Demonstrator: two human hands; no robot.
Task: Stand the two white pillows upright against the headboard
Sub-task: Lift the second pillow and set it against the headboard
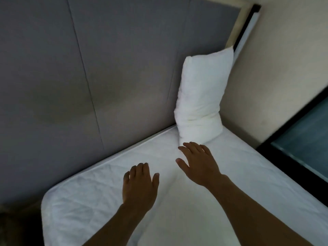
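One white pillow (202, 96) stands upright on the white mattress (92, 201), leaning in the corner where the grey padded headboard (106, 68) meets the beige wall. My right hand (198, 164) hovers just below the pillow's bottom end, fingers spread, holding nothing. My left hand (140, 183) is over the mattress to the left of it, palm down, fingers apart and empty. I see no second pillow in the head view.
A beige wall (275, 77) runs along the right side of the bed. A dark-framed glass surface (301, 139) sits at the right edge. The mattress corner at the lower left ends over dark floor (19, 228).
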